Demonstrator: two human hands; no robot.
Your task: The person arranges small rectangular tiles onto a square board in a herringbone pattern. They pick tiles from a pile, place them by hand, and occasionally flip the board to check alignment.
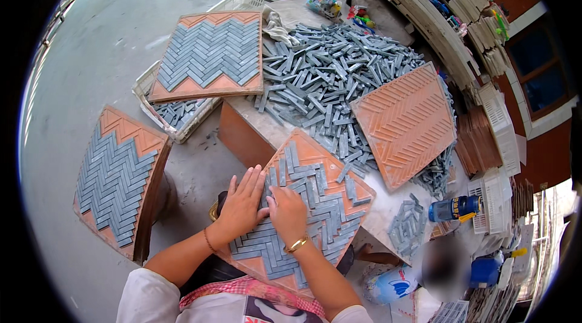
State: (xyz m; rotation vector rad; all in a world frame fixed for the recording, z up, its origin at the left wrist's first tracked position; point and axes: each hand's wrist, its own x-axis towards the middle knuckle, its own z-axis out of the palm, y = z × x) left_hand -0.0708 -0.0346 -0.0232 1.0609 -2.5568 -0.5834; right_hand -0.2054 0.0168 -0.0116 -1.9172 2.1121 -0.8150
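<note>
An orange mould tray (357, 193) with a ridged herringbone pattern lies tilted before me, partly filled with slim grey tile strips (330, 217). My left hand (244, 200) rests on its left side, fingers stretched out and held flat over the strips. Close beside it, my right hand (287, 215) is bent down onto the tray with its fingers curled together. What those fingers hold, if anything, is hidden beneath them. Several strips lie loose or askew toward the tray's far and right corners, where bare orange grooves show.
A large heap of grey strips (327, 74) covers the table beyond. A bare orange mould (405, 124) leans on the heap's right side. Filled moulds stand at far left (209, 50) and left (118, 177). A white basket (182, 132), a blue bottle (454, 208) and stacked boards (479, 141) are around.
</note>
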